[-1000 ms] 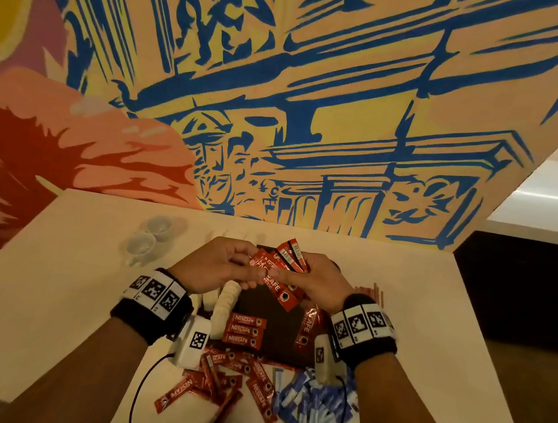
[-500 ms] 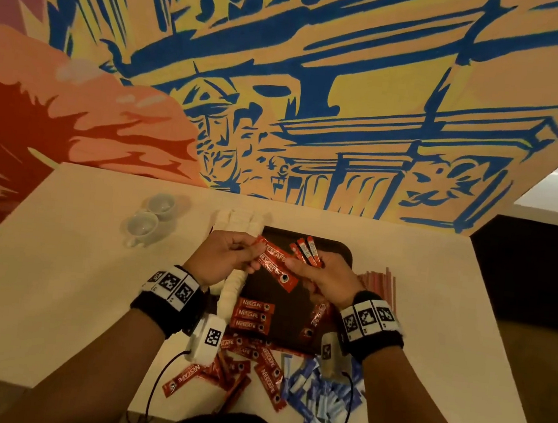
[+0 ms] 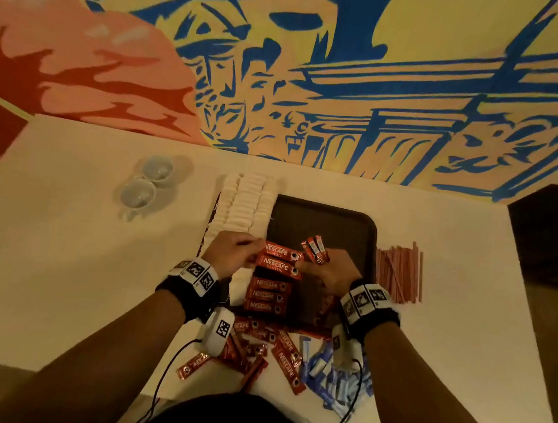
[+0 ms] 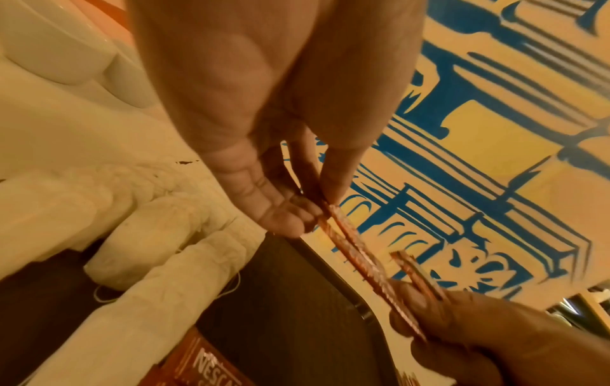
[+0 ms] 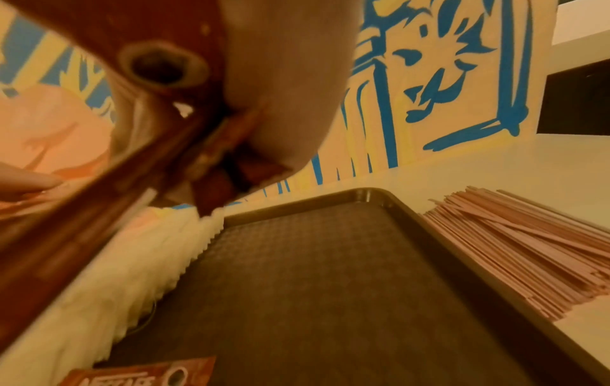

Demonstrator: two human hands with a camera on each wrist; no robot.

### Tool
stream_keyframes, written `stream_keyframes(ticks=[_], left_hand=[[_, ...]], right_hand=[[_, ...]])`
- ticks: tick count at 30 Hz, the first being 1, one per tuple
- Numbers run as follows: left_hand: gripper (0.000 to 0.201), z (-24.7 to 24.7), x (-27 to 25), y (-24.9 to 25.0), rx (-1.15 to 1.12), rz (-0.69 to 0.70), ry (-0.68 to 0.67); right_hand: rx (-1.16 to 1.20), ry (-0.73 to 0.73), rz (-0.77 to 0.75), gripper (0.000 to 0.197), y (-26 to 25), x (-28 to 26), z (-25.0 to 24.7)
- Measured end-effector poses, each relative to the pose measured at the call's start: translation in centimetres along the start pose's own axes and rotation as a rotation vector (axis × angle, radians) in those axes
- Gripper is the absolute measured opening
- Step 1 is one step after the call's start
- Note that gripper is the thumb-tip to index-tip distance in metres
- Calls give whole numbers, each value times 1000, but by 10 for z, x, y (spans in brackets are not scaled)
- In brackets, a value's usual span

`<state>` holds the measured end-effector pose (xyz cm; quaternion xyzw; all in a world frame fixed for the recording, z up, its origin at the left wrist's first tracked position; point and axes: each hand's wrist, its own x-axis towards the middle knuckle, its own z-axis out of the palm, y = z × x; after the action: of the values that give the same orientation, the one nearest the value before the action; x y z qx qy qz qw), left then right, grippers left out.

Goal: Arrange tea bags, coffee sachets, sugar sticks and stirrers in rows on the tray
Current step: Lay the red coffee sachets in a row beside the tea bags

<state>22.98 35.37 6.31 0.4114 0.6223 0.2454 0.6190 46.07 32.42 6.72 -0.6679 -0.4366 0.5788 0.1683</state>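
Observation:
A dark tray (image 3: 324, 223) lies mid-table, with white tea bags (image 3: 247, 204) in rows along its left side. Three red coffee sachets (image 3: 267, 294) lie in a row on the tray's near left. Just beyond that row, two more red sachets (image 3: 279, 259) are held flat between both hands. My left hand (image 3: 259, 250) pinches their left ends, seen edge-on (image 4: 350, 240) in the left wrist view. My right hand (image 3: 303, 265) holds their right ends and also grips a small fan of sachets (image 3: 316, 248). The right wrist view shows a sachet (image 5: 132, 52) close up above the tray (image 5: 330, 287).
Pink stirrers (image 3: 398, 272) lie in a pile right of the tray. Loose red sachets (image 3: 257, 343) and blue sugar sticks (image 3: 332, 375) are heaped near the table's front edge. Two white cups (image 3: 146, 180) stand at the back left. A painted wall rises behind the table.
Both hands have come down from above the tray to just beyond the sachet row. My left hand has drawn two sachets out of the fan; the right keeps the others.

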Motion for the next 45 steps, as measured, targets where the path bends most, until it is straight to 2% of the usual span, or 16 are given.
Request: stream_keyframes(ticks=[2,5,8,12,16,20,26,28,31,34,40,45], left_hand=[[11,-6,10,-2,-29,11,70],[8,-14,20,-6,-52,36,129],[9,-23,28,-14,17,41,172],[13,-31,37,-20,135,12,129],[12,-34,41,-23,252,-8,81],[15,-31,43,-25,394,23,42],[7,-9,47,-18,646,99,0],[5,1,50,-18,684,113,-39],[10,13,53,-16,690,128,-86],[9,19,57,-17,674,126,-78],[11,25,56,-24,685,148,122],[11,40,36,-45,849,177,15]], right_hand=[[-24,30,-5,8,6,11,3],[-162,54,16,7,14,29,10],[-248,56,60,7,20,44,16],[-309,58,92,12,23,63,23],[-370,14,128,8,24,77,30],[-413,-25,147,8,24,81,33],[-314,84,147,19,27,80,13],[-229,139,132,21,27,78,5],[-126,122,97,16,28,74,0],[-110,77,88,3,29,75,-1],[-140,134,181,5,43,86,-3],[-279,120,235,11,44,91,4]])
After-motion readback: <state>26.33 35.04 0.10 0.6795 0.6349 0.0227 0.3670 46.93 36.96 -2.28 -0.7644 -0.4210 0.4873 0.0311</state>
